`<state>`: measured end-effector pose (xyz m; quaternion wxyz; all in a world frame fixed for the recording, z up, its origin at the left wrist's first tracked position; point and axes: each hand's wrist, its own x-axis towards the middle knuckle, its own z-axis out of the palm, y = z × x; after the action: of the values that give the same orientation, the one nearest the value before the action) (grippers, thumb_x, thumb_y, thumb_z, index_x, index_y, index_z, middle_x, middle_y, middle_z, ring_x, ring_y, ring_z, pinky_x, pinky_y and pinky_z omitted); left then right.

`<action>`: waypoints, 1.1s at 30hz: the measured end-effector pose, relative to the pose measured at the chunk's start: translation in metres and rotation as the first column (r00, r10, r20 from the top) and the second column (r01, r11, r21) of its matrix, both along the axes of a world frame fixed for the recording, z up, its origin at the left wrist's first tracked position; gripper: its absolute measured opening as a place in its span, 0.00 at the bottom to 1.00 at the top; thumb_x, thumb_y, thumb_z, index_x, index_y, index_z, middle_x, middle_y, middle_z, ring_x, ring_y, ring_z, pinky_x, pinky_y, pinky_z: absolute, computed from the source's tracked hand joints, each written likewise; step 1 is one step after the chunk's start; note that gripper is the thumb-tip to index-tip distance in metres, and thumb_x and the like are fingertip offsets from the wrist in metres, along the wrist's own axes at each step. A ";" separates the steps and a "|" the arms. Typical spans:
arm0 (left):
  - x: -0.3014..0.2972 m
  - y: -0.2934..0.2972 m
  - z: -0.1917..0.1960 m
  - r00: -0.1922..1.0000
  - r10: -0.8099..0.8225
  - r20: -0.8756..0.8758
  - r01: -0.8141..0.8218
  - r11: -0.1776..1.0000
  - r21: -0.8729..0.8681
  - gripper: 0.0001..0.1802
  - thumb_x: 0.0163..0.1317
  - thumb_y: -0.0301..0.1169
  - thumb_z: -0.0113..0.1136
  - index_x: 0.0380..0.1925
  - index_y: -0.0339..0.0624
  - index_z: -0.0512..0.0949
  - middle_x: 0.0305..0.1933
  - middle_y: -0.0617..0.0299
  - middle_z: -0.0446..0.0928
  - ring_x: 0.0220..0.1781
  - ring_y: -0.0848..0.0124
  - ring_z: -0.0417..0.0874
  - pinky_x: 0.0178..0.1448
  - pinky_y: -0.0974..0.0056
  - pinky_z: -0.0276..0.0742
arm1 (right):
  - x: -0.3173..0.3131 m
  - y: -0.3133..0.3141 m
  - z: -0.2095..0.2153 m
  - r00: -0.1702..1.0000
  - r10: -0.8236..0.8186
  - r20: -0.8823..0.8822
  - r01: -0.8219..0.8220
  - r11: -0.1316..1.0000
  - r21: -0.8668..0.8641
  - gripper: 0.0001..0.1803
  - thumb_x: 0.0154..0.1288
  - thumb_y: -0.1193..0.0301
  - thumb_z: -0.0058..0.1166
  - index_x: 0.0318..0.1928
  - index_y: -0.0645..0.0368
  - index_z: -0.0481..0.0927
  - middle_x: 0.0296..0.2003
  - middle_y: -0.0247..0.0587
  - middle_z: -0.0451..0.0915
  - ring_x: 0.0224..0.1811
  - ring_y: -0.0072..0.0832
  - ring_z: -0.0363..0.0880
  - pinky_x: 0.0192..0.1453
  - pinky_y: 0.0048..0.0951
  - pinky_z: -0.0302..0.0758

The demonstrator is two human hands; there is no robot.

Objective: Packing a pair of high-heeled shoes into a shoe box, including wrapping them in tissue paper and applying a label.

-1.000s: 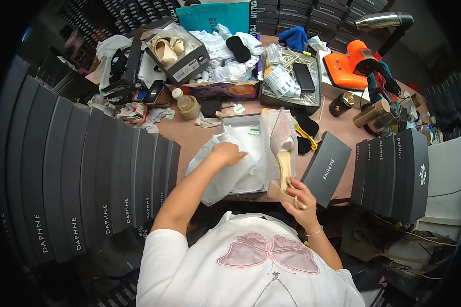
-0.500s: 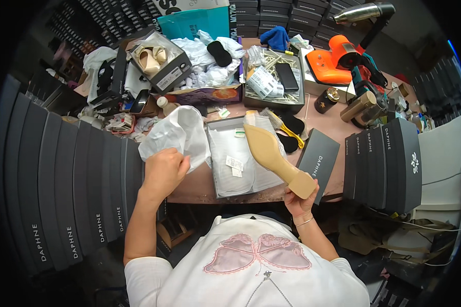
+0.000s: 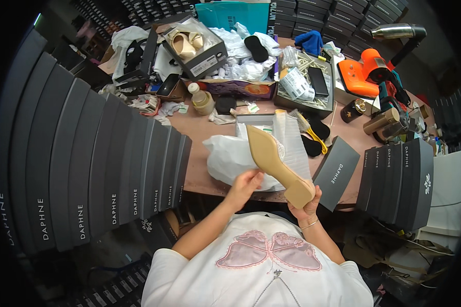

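A beige low-heeled shoe [image 3: 264, 149], sole facing me, slants over an open shoe box [image 3: 245, 119]. My right hand [image 3: 306, 205] grips it by the block heel end. Close to the shoe's middle, my left hand [image 3: 246, 188] is closed on a thin white bag [image 3: 225, 158], which hangs crumpled behind the fingers and covers part of the box. White wrapping [image 3: 294, 140] shows on the box's right side. A dark grey box lid [image 3: 336, 174] leans just right of my right hand.
Stacked dark shoe boxes stand on the left [image 3: 95, 169] and right [image 3: 397, 179]. Behind are a box with pale shoes [image 3: 205, 66], a purple carton of crumpled paper [image 3: 241, 88], a phone [image 3: 318, 82], a bottle [image 3: 202, 100], a yellow-handled brush [image 3: 318, 139] and an orange device [image 3: 356, 79].
My left hand has carried the white bag rightward, to beside the shoe and over the box. My right hand still holds the shoe. The whole view has shifted, with the table items appearing farther right.
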<state>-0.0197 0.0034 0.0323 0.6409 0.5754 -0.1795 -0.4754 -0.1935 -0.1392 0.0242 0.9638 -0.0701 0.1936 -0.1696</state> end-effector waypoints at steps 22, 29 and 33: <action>0.002 -0.006 0.006 0.998 0.065 -0.009 -0.066 0.996 -0.068 0.17 0.62 0.37 0.66 0.42 0.35 0.77 0.39 0.65 0.78 0.40 0.80 0.75 0.45 0.72 0.71 | 0.003 0.014 -0.020 0.997 0.014 0.079 -0.024 0.991 0.130 0.31 0.54 0.47 0.64 0.51 0.56 0.75 0.50 0.38 0.78 0.50 0.31 0.79 0.54 0.36 0.78; 0.119 0.027 0.083 0.270 0.378 0.885 -0.472 0.853 -0.221 0.09 0.57 0.27 0.66 0.25 0.34 0.77 0.26 0.59 0.75 0.27 0.69 0.74 0.33 0.66 0.69 | 0.012 -0.031 0.083 0.969 0.054 -0.240 -0.245 0.108 -0.963 0.15 0.46 0.72 0.70 0.29 0.62 0.74 0.50 0.50 0.78 0.53 0.37 0.77 0.56 0.33 0.74; 0.115 0.016 0.079 0.210 0.198 0.957 -0.362 0.926 -0.112 0.09 0.56 0.29 0.66 0.24 0.36 0.76 0.27 0.56 0.76 0.28 0.59 0.78 0.35 0.60 0.73 | 0.018 -0.019 0.077 0.979 -0.100 -0.175 -0.201 -0.443 -0.873 0.15 0.47 0.74 0.70 0.29 0.61 0.73 0.49 0.49 0.79 0.52 0.37 0.78 0.55 0.31 0.74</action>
<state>0.0955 0.0194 0.1117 0.4352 0.8080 -0.3887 0.0815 -0.1756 -0.1582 0.1011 0.4328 -0.8783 0.0391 -0.1992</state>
